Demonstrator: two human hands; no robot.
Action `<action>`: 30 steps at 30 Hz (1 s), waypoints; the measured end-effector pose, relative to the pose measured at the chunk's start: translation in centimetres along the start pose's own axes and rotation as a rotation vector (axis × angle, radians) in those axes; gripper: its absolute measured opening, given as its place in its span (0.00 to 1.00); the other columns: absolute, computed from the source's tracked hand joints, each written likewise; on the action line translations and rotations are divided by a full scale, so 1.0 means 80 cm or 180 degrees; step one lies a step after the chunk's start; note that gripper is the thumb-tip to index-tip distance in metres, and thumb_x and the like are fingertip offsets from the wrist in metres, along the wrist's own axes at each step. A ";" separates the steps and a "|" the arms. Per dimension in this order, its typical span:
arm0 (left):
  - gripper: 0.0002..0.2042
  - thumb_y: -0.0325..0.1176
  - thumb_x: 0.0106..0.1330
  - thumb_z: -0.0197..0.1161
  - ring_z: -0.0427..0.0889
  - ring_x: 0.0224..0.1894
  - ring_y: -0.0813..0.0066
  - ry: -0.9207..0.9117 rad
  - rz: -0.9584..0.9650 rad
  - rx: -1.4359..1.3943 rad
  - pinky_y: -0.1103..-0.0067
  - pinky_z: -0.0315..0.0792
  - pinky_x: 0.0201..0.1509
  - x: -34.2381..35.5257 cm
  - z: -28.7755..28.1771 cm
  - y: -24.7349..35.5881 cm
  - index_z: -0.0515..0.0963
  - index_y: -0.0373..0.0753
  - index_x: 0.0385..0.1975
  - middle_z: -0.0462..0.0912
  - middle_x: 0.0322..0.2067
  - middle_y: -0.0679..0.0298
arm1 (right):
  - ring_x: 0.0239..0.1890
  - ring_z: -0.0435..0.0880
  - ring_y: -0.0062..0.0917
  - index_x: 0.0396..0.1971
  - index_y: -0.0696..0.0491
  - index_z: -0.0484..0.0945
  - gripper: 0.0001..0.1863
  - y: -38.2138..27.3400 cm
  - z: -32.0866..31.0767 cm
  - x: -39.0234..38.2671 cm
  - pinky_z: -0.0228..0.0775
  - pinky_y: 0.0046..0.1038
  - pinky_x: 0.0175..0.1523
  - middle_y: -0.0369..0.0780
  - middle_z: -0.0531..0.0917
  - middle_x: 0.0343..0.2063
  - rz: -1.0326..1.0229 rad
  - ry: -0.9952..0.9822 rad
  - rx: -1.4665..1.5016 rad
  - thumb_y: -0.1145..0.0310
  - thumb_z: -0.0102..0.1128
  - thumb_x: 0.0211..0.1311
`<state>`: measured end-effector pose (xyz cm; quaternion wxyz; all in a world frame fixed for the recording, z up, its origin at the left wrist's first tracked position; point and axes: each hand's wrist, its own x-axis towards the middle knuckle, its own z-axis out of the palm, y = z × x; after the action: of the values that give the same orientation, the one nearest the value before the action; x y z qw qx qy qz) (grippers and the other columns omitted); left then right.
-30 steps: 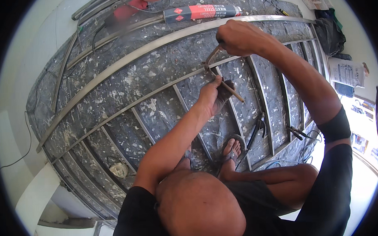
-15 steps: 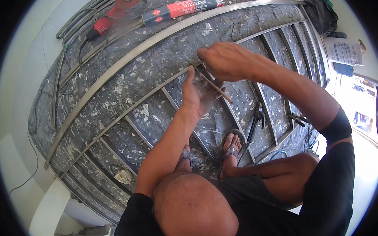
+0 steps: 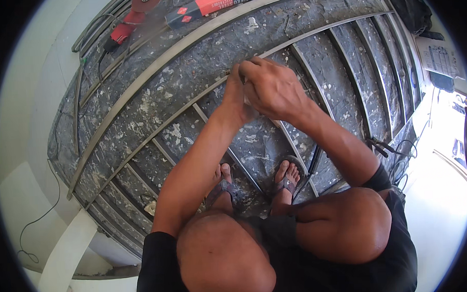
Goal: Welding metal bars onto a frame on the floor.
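My right hand is closed, knuckles up, right above a slim grey metal bar of a large slatted frame. What its fingers hold is hidden. Pressed close against it, my left hand has its thumb side up by the same bar. My right hand covers most of the left fingers. Several flat metal slats run from the bar toward me, and a wider curved metal bar lies beyond it.
At the far left lies a red angle grinder, beside a red and dark cardboard pack. A black clamp with cables is at the right. My sandalled feet stand among the slats on a paint-spotted grey sheet.
My hands have come together at the bar. The thin brown rod that showed between them is now mostly or wholly hidden. The view has shifted slightly.
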<state>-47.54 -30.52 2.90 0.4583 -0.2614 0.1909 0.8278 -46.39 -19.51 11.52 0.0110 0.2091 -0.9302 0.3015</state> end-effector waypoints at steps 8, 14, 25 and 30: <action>0.22 0.55 0.57 0.50 0.80 0.39 0.70 -0.0062 0.0178 0.0195 0.69 0.75 0.43 -0.004 -0.003 -0.006 0.75 0.44 0.39 0.78 0.38 0.61 | 0.36 0.79 0.43 0.43 0.55 0.74 0.17 0.005 -0.005 -0.015 0.72 0.36 0.40 0.47 0.79 0.33 0.0277 0.0008 0.0447 0.69 0.54 0.51; 0.21 0.54 0.43 0.62 0.65 0.21 0.75 0.0674 -0.0561 -0.0238 0.68 0.63 0.35 -0.017 0.001 0.003 0.64 0.45 0.23 0.64 0.20 0.69 | 0.41 0.80 0.36 0.50 0.59 0.72 0.22 0.067 -0.011 -0.064 0.69 0.33 0.47 0.47 0.80 0.36 0.1025 0.0201 0.2122 0.60 0.52 0.62; 0.21 0.54 0.44 0.63 0.65 0.21 0.73 0.0840 -0.0265 -0.0253 0.70 0.63 0.34 -0.012 -0.010 -0.011 0.65 0.43 0.21 0.65 0.19 0.67 | 0.37 0.78 0.23 0.42 0.61 0.75 0.15 0.051 0.001 -0.195 0.69 0.25 0.45 0.45 0.81 0.31 0.2894 0.0578 0.2021 0.65 0.54 0.63; 0.23 0.57 0.45 0.62 0.72 0.25 0.68 0.0740 -0.0061 0.0015 0.67 0.67 0.39 -0.014 -0.012 -0.004 0.70 0.40 0.23 0.72 0.21 0.63 | 0.40 0.81 0.38 0.47 0.59 0.73 0.24 0.037 -0.004 -0.122 0.69 0.34 0.46 0.51 0.81 0.34 0.2442 -0.0406 0.2057 0.51 0.52 0.64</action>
<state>-46.50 -31.63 2.76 0.4416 -0.3563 0.2423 0.7870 -38.73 -13.43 8.67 -0.2227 -0.1370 -0.7980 0.5429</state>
